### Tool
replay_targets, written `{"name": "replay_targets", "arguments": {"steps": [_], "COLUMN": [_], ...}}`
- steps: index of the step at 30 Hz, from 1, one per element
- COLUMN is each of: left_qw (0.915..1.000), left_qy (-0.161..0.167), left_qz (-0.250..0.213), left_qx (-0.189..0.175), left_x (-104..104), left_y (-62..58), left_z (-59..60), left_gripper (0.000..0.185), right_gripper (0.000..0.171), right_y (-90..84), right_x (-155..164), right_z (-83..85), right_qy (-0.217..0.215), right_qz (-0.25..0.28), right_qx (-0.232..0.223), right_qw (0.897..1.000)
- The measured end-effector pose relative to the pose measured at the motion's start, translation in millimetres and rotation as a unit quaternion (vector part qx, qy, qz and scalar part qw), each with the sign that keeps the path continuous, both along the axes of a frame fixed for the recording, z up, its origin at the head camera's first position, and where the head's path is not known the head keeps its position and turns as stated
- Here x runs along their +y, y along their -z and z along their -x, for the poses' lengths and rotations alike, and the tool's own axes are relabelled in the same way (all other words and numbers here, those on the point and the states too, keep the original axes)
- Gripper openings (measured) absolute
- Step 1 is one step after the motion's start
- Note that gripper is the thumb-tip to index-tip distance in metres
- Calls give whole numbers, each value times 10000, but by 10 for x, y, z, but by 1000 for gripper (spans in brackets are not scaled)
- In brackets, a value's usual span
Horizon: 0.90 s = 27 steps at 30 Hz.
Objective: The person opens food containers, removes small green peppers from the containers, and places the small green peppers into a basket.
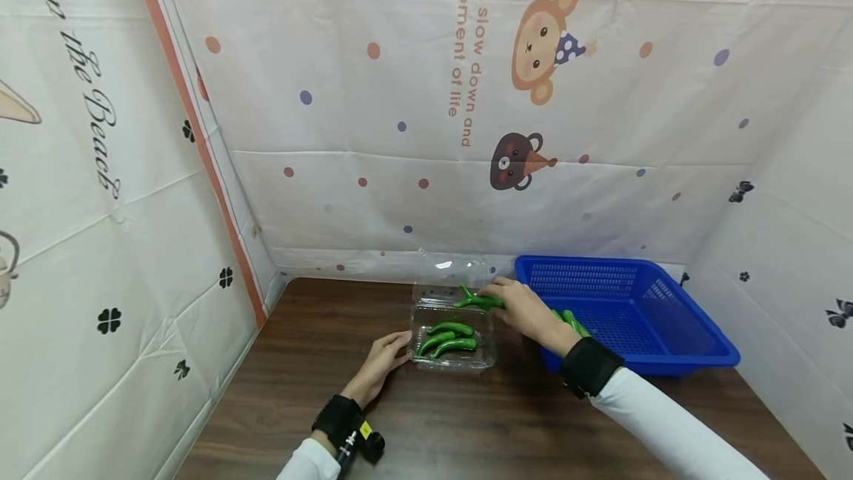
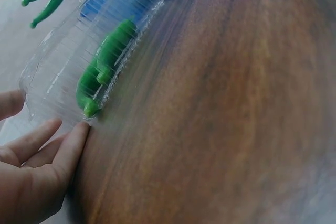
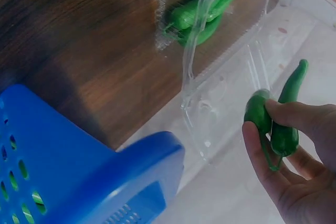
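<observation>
Head view shows the wood-grain counter (image 1: 466,421) closed in by printed cloth walls (image 1: 413,95) on three sides. At its far right sits a blue slatted basket (image 1: 640,317), with more green peppers (image 1: 574,321) lying in its near left corner, partly hidden behind the right forearm. Just left of the basket stands a clear plastic clamshell box (image 1: 453,339), its lid (image 1: 449,272) swung up and back toward the rear wall. Three green peppers in the tray (image 1: 448,339) lie side by side, running roughly left to right.

The right hand (image 1: 526,310) hangs over the far edge of the tray, between box and basket. Its grip is closed around two green peppers (image 3: 275,124): the right wrist view shows thumb and fingers pinching both near their thick ends, the pointed tips aimed away from the palm. These held peppers are above the open box, apart from the ones already inside.

The left hand (image 1: 383,361) rests on the counter at the tray's near left corner. In the left wrist view its fingers (image 2: 71,145) are straight and relaxed, the fingertips touching the ribbed plastic wall; that grip is loose and holds nothing. Both wrists carry black bands with white sleeves behind them.
</observation>
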<state>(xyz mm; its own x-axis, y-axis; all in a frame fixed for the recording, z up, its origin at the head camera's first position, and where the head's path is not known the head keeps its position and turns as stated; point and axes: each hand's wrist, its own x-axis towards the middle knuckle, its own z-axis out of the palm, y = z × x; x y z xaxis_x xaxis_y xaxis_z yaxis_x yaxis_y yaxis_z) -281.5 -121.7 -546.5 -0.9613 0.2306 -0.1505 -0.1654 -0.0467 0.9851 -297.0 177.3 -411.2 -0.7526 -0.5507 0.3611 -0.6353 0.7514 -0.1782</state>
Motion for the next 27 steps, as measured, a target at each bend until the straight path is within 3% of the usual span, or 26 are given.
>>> {"name": "replay_targets", "arguments": {"steps": [11, 27], "left_qw": [10000, 10000], "left_qy": [-14, 32], "left_qz": [-16, -18], "left_qx": [10, 32], "left_x": [11, 1], "left_y": [4, -4], "left_z": [-3, -4], "left_gripper": [58, 57], "right_gripper": [40, 40], "right_y": [-94, -250], "right_x": [-1, 74], "right_z": [-12, -22], "right_qy": [371, 596], "right_qz": [442, 827], "right_qx": [340, 385], "right_qw": [9978, 9940]}}
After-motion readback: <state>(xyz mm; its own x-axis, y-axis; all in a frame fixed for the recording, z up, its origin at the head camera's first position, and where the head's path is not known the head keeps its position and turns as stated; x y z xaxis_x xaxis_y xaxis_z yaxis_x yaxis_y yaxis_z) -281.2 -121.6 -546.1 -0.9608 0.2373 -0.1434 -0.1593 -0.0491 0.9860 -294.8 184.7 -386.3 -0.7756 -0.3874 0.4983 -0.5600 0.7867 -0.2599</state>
